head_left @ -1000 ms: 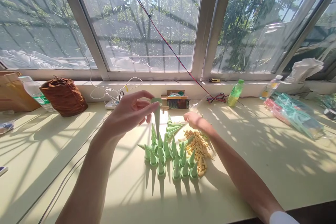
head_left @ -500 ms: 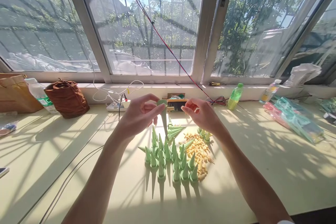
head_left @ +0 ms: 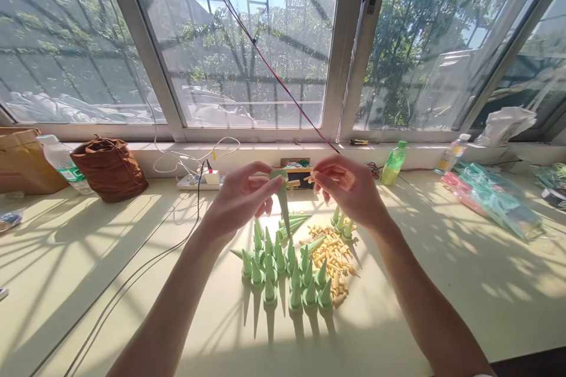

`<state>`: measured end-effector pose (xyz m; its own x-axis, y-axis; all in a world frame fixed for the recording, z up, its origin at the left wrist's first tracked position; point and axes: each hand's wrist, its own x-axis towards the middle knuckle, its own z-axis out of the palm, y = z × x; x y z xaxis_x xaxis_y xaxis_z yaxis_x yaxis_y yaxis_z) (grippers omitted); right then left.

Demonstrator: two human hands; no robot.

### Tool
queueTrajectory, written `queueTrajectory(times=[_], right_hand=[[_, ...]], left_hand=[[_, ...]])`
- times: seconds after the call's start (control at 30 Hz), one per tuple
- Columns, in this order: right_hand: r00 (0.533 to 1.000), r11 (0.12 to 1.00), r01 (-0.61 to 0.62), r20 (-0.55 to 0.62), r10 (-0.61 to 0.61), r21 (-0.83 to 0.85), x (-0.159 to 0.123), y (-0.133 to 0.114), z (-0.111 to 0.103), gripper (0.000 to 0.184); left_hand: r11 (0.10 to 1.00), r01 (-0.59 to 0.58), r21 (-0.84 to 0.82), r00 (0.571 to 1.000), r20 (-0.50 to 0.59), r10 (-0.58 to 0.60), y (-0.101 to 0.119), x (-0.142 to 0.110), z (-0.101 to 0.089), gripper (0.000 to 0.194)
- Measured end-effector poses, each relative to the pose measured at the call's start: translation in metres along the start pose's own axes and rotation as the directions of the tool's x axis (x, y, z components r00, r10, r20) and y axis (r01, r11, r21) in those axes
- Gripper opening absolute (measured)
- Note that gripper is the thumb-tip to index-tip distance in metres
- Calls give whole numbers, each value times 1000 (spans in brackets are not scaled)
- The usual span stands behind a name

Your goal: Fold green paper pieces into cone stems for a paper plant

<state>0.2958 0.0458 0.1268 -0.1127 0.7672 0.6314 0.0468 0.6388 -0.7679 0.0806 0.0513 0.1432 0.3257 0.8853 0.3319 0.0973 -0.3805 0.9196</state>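
Observation:
Pinched by my left hand (head_left: 236, 197) is a green cone (head_left: 284, 203), its wide end up and its tip pointing down. My right hand (head_left: 354, 188) is closed at the fingertips around a small tan peg (head_left: 311, 178), a short gap to the right of the cone. Below my hands, several green cones (head_left: 295, 300) stand tip up on the table in uneven rows. More green cones (head_left: 294, 224) lie on their sides behind them. A heap of small tan pegs (head_left: 333, 253) is spread beside the standing cones, under my right hand.
A dark box (head_left: 303, 179) stands against the sill. A power strip (head_left: 198, 181) with cables, a brown cloth bag (head_left: 110, 171) and a plastic bottle (head_left: 71, 168) are at left. On the right are a green bottle (head_left: 395, 164) and teal and pink plastic packs (head_left: 495, 197).
My right hand has turned, and the tan peg now shows at its fingertips. My left hand and the cone have shifted slightly right. The view has moved a little.

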Motion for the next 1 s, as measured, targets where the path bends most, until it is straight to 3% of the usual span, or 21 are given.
queueTrajectory(times=[0.4, 0.73, 1.0], right_hand=[[999, 998, 14, 37, -12, -61, -2, -7, -1, 14], [999, 987, 32, 27, -28, -156, -5, -14, -3, 10], [999, 983, 46, -1, -47, -180, -6, -17, 0, 11]], left_hand=[[999, 18, -45, 1000, -2, -18, 0, -1, 5, 27], [998, -41, -48, 999, 5, 41, 4, -5, 8, 22], [988, -149, 40, 984, -90, 152, 4, -6, 13, 19]])
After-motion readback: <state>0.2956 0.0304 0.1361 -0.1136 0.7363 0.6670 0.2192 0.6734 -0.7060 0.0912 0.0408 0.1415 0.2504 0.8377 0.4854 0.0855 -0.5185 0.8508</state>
